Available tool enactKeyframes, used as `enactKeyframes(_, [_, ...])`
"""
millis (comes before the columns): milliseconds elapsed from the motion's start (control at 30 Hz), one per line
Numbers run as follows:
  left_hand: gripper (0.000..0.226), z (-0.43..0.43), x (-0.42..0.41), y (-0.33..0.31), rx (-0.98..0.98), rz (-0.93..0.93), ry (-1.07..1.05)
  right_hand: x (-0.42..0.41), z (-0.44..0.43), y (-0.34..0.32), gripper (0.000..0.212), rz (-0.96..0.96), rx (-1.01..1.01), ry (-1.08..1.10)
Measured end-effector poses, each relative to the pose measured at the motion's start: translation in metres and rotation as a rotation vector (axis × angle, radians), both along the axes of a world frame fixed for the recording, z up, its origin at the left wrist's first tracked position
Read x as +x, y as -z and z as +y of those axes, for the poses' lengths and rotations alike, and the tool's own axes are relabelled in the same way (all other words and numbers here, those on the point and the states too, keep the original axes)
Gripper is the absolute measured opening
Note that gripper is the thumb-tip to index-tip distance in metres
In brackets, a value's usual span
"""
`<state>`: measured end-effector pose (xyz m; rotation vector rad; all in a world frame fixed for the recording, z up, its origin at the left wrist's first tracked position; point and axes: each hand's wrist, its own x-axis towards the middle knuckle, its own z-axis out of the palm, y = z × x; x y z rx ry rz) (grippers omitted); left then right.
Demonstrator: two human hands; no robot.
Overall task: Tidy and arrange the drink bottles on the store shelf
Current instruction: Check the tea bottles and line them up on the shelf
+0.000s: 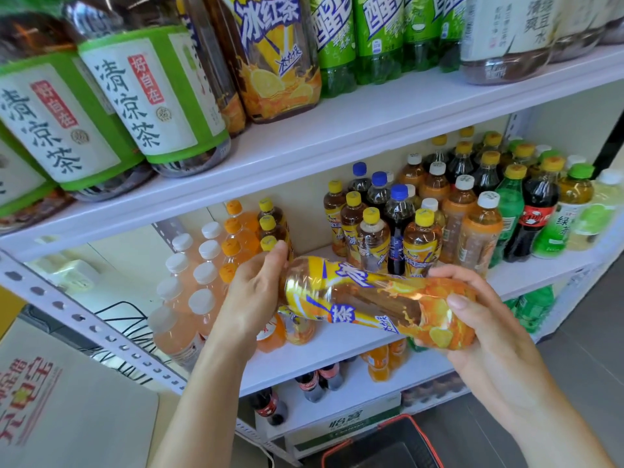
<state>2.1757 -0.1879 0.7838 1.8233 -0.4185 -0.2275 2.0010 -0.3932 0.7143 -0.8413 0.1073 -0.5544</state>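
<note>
Head view: both my hands have the iced tea bottle lying sideways in front of the middle shelf. My left hand wraps its neck end, cap hidden under the palm, I think. My right hand cups the fat base, thumb on top. Orange soda bottles stand just beyond on the left, mixed small bottles far right.
</note>
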Motion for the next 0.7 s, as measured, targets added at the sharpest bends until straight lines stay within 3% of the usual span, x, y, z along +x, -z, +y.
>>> enactKeyframes(33, [0.042,0.000,0.000,0.002,-0.004,0.006,0.011,-0.012,0.014,0.004,0.038,-0.013,-0.133,-0.005])
enactKeyframes(100, [0.035,-0.001,-0.001,0.004,-0.057,0.021,0.004,-0.001,0.012,-0.016,0.046,0.075,-0.150,-0.031])
enactKeyframes(200, [0.030,-0.002,-0.001,0.006,-0.182,0.074,0.009,0.004,0.016,-0.015,0.060,0.010,-0.066,0.004])
enactKeyframes(367, [0.025,0.002,-0.003,0.009,-0.273,0.123,0.010,0.008,0.014,-0.019,0.062,0.000,-0.001,-0.017])
enactKeyframes(500, [0.020,0.007,-0.003,0.013,-0.378,0.184,0.066,0.005,0.008,-0.025,0.061,0.035,-0.052,-0.028])
enactKeyframes(600, [0.012,0.013,-0.002,0.014,-0.406,0.211,0.123,0.005,0.006,-0.026,0.077,0.024,-0.090,-0.085])
enactKeyframes(700, [0.010,0.017,-0.002,0.017,-0.413,0.205,0.158,0.006,0.008,-0.030,0.073,-0.009,-0.069,-0.095])
